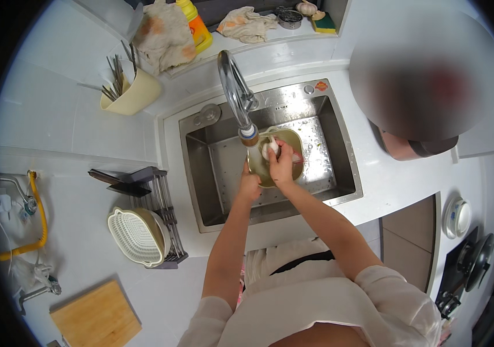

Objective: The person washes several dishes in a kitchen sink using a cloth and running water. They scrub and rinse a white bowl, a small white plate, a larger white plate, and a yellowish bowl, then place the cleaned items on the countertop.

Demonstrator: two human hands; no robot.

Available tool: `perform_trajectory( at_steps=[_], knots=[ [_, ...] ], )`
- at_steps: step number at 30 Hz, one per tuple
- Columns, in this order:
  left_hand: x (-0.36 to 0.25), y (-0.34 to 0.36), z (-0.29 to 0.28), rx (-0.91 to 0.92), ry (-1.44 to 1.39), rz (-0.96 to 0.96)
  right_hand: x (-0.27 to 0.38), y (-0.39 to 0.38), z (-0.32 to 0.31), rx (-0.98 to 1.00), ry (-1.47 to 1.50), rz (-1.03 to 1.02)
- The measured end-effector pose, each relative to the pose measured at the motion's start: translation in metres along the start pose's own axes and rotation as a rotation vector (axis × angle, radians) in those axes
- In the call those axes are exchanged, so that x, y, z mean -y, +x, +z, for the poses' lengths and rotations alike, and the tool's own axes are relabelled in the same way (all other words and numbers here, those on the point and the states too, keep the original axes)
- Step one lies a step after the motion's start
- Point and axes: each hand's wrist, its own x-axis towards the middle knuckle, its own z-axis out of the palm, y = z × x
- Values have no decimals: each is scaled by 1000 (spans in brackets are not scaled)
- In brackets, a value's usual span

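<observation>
Under the faucet point(234, 87), a pale yellow-green basin point(298, 139) sits in the steel sink point(212, 168). My left hand point(250, 185) is closed on the basin's near left rim, its thumb pointing up along the edge. Over the basin, my right hand point(281, 166) grips a white garlic bulb point(270, 148) with the fingertips. Something small and reddish point(297, 157) shows beside that hand inside the basin; its kind is unclear. The faucet's mouth hangs right above the basin's left part, close to both hands.
Left of the sink stand a drying rack point(163, 208) with a cleaver point(121, 184) and a white colander point(137, 237). A cutting board point(96, 315) lies lower left. A chopstick holder point(134, 92) hangs on the wall. Cloths, a yellow bottle point(195, 26) and a sponge point(323, 23) line the ledge.
</observation>
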Motion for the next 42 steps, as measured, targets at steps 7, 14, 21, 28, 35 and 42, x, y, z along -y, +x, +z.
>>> perform_trajectory(
  at_steps=[7, 14, 21, 28, 35, 42],
  knots=[
    [5, -4, 11, -27, 12, -29, -19, -18, 14, 404, 44, -143],
    [-17, -7, -3, 48, 134, -15, -34, -12, -26, 904, -271, -391],
    [-41, -6, -12, 86, 468, 2, -44, 8, -42, 847, -693, -1004],
    [-53, -11, -15, -92, 576, -335, -46, 10, -13, 495, -701, -959],
    [-31, -15, -10, -292, 1568, 337, -59, -24, -7, 443, -763, -581],
    [-62, -27, 7, -388, 1926, 572, -94, -33, -31, 635, -712, 182]
  ],
)
